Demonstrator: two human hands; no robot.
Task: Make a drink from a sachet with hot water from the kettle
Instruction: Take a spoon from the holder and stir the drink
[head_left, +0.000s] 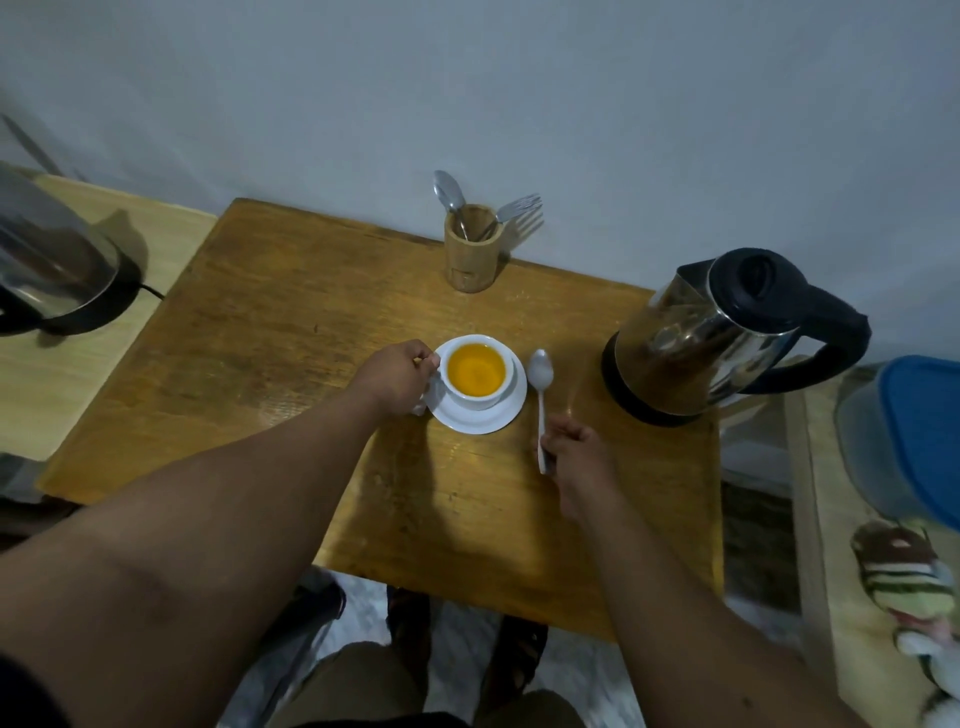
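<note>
A white cup (475, 399) full of orange-yellow drink stands on a white saucer (498, 418) in the middle of the wooden table (291, 332). My left hand (396, 378) is closed at the cup's left side, on its handle; something small and white shows under the fingers. To the right of the saucer a metal spoon (540, 382) lies flat, bowl pointing away from me. My right hand (576, 457) pinches the spoon's handle end against the table. The steel kettle (711, 332) with black lid and handle sits on its base at the right.
A bamboo holder (471, 254) with a spoon and a fork stands at the table's back edge by the wall. A second kettle (52, 260) sits on a side surface at the left. A blue-lidded container (904, 436) and cloths lie at the right.
</note>
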